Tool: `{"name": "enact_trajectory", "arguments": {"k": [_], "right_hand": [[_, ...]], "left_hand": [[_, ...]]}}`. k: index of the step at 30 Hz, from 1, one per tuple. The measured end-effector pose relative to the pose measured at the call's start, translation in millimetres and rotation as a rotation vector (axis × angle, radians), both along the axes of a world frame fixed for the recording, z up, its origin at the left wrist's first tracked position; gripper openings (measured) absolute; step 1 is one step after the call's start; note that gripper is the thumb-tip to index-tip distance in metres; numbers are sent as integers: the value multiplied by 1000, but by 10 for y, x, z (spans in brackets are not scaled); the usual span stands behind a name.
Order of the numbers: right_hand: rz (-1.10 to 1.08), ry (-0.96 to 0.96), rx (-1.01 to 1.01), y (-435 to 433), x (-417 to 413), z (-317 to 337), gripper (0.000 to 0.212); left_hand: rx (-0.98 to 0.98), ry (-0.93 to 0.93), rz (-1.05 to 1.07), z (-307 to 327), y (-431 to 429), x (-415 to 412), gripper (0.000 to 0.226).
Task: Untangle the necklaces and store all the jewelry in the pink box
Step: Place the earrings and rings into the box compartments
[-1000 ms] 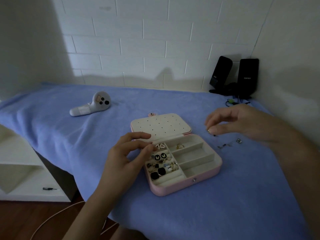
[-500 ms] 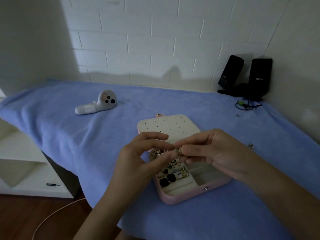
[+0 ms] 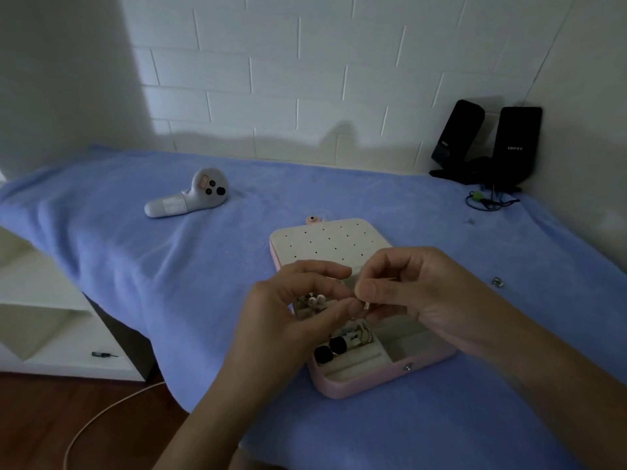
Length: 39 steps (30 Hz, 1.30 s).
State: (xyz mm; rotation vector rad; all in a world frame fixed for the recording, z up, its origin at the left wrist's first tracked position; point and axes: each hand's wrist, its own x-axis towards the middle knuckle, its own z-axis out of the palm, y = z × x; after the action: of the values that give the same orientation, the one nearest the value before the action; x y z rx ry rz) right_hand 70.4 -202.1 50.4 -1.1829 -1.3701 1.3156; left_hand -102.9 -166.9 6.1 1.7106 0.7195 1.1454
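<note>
Pink box (image 3: 366, 383) open, both hands over it
Right hand (image 3: 427, 300) pinches a small silver piece (image 3: 365, 305); left hand (image 3: 288, 317) curls its fingers against it, grip unclear. Stray bit (image 3: 497, 282) at 3 o'clock.

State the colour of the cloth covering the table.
Blue; the cloth shows best in the head view.

I count one open pink box with cream lining (image 3: 369, 383), and inside it two round black pieces (image 3: 324, 354) (image 3: 338, 345) that I can make out. Two grips: left grip (image 3: 288, 317), right grip (image 3: 424, 300). One small silver piece (image 3: 365, 306) is pinched in the right grip; a second silver piece (image 3: 497, 282) lies loose. Two tall black speakers (image 3: 458, 137) (image 3: 517, 144), one white handheld controller (image 3: 190, 198), one blue cloth (image 3: 135, 249) on the table, one small screwdriver (image 3: 104, 354).
</note>
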Motion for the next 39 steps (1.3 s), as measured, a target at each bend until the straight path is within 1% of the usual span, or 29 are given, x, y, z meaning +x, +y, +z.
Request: {"name": "enact_trajectory", "arguments": {"k": [2,4,5,7,10,13,15,17,20,24,27,29,31,33,35,37,39], "right_hand": [[-4,37,1,6,10,0,10],[37,88,0,-3,41,19,13],[74,79,17,-12,54,32,14],[133,-15,81,-36,67,48,26],[119,-90,164,-57,27,32,37],[48,-91,264,-64,-34,14,30],[10,-66,307,-70,-48,14,25],[-21,-37,330,-75,-52,23,24],[-62,2,327,-83,-63,44,20],[-68,92,260,-88,-77,59,21],[-83,190,235,-93,-110,55,19],[-149,237,241,-87,-111,55,14],[-207,217,275,-76,-88,57,14],[-234,137,319,-73,-67,80,13],[-246,37,352,-79,-40,108,12],[-244,-45,358,-85,-11,123,13],[-245,-104,352,-78,2,107,13]], "left_hand": [[-36,-26,-40,1,4,5,10],[-111,-102,-101,17,13,2,13],[-149,-143,-126,28,18,-3,16],[-201,-198,-147,66,28,-16,13],[-274,-219,-164,122,24,-24,10],[-327,-213,-208,142,9,-20,21],[-378,-228,-238,136,-4,-11,30],[-419,-240,-240,131,-15,2,36],[-442,-289,-197,137,-27,31,33],[-469,-396,-175,165,-70,94,36],[-432,-440,-174,180,-119,167,20],[-376,-402,-132,197,-140,216,17],[-279,-319,-75,222,-128,234,14],[-154,-216,-61,255,-77,210,14],[-39,-62,-46,269,0,161,18],[51,73,-4,268,75,121,14],[155,163,54,269,121,107,8]]}}
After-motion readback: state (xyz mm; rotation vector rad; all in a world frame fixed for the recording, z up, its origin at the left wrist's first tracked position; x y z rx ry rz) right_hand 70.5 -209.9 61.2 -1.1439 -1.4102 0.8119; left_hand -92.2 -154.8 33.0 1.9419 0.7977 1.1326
